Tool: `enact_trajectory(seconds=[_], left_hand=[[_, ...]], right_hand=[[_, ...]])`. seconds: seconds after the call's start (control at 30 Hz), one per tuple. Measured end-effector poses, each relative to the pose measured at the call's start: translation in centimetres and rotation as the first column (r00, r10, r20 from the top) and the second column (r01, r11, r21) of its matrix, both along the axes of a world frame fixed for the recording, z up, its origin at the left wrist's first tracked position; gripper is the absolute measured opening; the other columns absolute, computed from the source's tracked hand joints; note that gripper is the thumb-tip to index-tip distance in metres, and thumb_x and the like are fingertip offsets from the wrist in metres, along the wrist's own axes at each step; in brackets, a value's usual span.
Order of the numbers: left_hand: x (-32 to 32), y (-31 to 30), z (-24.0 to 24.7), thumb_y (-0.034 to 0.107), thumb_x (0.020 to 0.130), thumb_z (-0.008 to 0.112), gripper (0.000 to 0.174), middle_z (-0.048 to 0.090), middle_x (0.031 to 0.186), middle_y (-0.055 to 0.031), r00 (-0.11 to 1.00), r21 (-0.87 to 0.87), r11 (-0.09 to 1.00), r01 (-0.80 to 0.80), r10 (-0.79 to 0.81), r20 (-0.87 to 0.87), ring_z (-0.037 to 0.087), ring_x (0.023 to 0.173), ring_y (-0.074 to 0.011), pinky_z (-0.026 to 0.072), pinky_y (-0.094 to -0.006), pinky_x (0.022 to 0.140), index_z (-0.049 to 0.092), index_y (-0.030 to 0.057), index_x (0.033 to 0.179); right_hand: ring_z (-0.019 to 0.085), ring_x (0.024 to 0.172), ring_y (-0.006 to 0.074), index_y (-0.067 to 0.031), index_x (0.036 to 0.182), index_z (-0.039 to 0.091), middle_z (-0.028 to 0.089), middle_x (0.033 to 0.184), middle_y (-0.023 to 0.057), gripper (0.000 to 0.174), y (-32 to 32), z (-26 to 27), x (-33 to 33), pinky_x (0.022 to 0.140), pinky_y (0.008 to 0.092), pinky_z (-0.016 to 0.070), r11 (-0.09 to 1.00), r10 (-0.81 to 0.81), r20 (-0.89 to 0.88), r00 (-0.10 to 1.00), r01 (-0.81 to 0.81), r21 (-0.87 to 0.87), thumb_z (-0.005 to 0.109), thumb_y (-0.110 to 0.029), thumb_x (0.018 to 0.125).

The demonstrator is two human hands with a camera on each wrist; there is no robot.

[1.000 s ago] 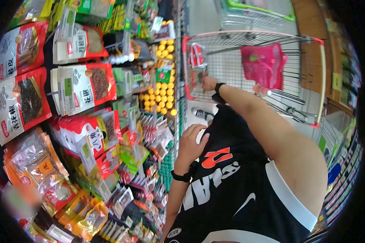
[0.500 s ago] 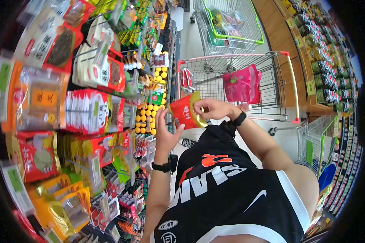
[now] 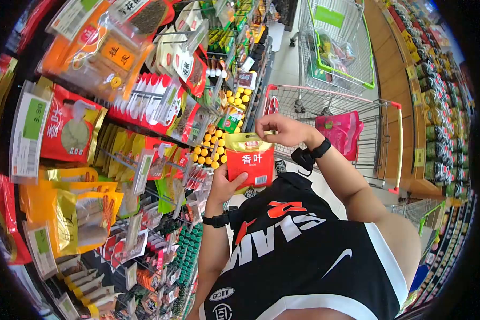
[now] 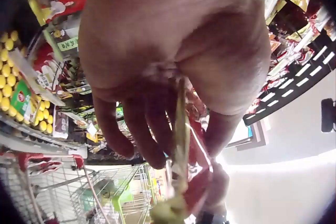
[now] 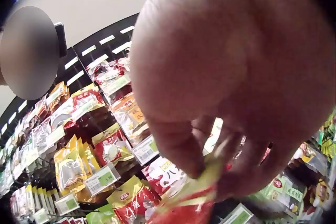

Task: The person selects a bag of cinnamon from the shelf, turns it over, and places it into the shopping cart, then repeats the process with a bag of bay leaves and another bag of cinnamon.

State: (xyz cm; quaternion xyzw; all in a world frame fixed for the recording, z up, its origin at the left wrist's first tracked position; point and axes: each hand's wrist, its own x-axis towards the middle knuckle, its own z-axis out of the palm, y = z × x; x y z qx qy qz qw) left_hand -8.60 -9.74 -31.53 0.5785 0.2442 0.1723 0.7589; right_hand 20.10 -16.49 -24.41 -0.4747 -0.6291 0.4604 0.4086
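Observation:
A red packet with a gold top, printed 香叶 [image 3: 250,166], is held upright between both hands in front of the person's chest. My left hand [image 3: 225,184] grips its lower left side, thumb across the front. At the gold top edge, my right hand [image 3: 287,131] pinches the packet with thumb and fingers. The right wrist view shows that pinch close up, with the red packet [image 5: 189,205] below the fingertips. Seen edge-on in the left wrist view, the packet [image 4: 197,148] lies between the left thumb and fingers.
On the left, a shelf rack carries hanging spice bags [image 3: 72,128] with price tags [image 3: 31,130]. A shopping cart [image 3: 381,138] stands ahead, holding a pink bag [image 3: 340,132]. Beyond it is a green-trimmed cart [image 3: 372,53]. Jars [image 3: 437,125] line wooden shelving at the right.
The right hand, earlier reaching into the cart, has come back toward the body with the red packet. The left hand, open beside the packet half a second ago, now grips it.

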Motion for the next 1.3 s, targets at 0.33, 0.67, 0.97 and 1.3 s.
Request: enact_trajectory(seconds=[0.33, 0.67, 0.97, 1.3], left_hand=[[3.9, -0.5, 1.3, 0.014, 0.099, 0.067, 0.040, 0.066, 0.123, -0.0130, 0.868, 0.243, 0.839, -0.487, 0.495, 0.031, 0.065, 0.109, -0.0211, 0.0512, -0.0363, 0.097, 0.051, -0.0025, 0.132], [8.5, -1.2, 6.1, 0.021, 0.096, 0.067, 0.032, 0.056, 0.138, -0.0204, 0.987, 0.737, 0.658, -0.158, 0.119, 0.105, 0.059, 0.123, -0.0328, 0.0524, -0.0395, 0.092, 0.063, 0.0006, 0.120], [8.9, -0.1, 3.5, 0.016, 0.091, 0.076, 0.044, 0.065, 0.124, -0.0139, 0.965, 0.341, 0.905, -0.256, 0.221, 0.141, 0.063, 0.111, -0.0193, 0.0515, -0.0361, 0.094, 0.057, -0.0028, 0.126], [9.8, -1.1, 5.6, 0.013, 0.094, 0.073, 0.032, 0.071, 0.110, -0.0111, 0.924, 0.434, 0.817, -0.380, 0.357, 0.136, 0.068, 0.098, -0.0180, 0.0543, -0.0336, 0.086, 0.063, -0.0035, 0.118]], right_hand=[[0.059, 0.120, 0.0257, -0.0032, 0.119, 0.061, 0.061, 0.123, 0.0126, 0.031, -1.9, 2.4, -1.8, 0.092, 0.0373, 0.0525, 0.908, -0.394, 0.240, 0.887, 0.336, 0.250, 0.069, -0.008, 0.089], [0.056, 0.123, 0.0212, -0.0017, 0.149, 0.043, 0.058, 0.140, 0.0145, 0.066, -4.5, 0.0, -1.0, 0.103, 0.0381, 0.0459, 0.952, -0.299, -0.073, 0.951, 0.303, 0.039, 0.075, -0.025, 0.095], [0.055, 0.113, 0.0102, -0.0002, 0.140, 0.053, 0.064, 0.126, 0.0056, 0.048, -5.9, 0.9, 1.3, 0.101, 0.0319, 0.0476, 0.964, -0.265, -0.321, 0.909, 0.263, -0.052, 0.071, -0.015, 0.099], [0.054, 0.125, 0.0251, -0.0013, 0.149, 0.039, 0.053, 0.137, 0.0138, 0.075, -4.4, -0.4, 0.3, 0.101, 0.0360, 0.0491, 0.828, -0.527, 0.061, 0.848, 0.496, 0.262, 0.080, -0.018, 0.089]])
